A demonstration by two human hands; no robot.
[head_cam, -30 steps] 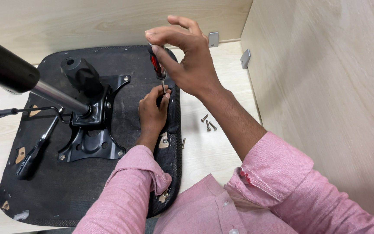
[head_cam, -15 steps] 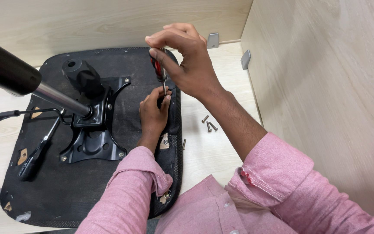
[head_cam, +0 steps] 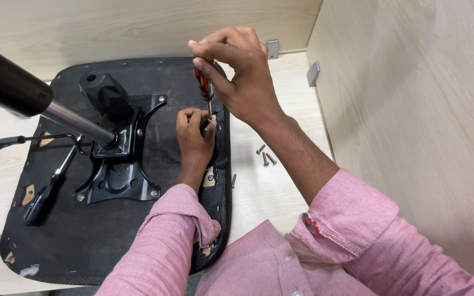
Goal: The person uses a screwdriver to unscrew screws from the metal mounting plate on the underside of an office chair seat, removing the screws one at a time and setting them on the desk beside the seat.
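Nearest the camera, two pink shirt sleeves reach forward over the near edge of an upturned black chair seat [head_cam: 83, 241], which lies flat on a pale wooden surface [head_cam: 281, 192]. The left hand [head_cam: 194, 137] rests on the seat's right side, fingers curled in and pinched around the lower tip of a screwdriver [head_cam: 206, 92] where it meets the seat. Just right of that edge, a few loose screws [head_cam: 265, 156] lie on the wood, with one more screw [head_cam: 233, 180] close to the seat's rim. Above the left hand, the right hand [head_cam: 242, 77] closes its fingers around the red and black handle of the screwdriver, holding it upright with the shaft pointing down. Left of the hands, a black metal mounting plate [head_cam: 117, 175] is fixed to the seat's underside, and a gas lift cylinder [head_cam: 34, 101] rises out of it toward the upper left. A black lever [head_cam: 45, 192] lies along the plate's left side. Farther back, two small metal brackets [head_cam: 272, 48] sit where the surface meets the light wooden walls.
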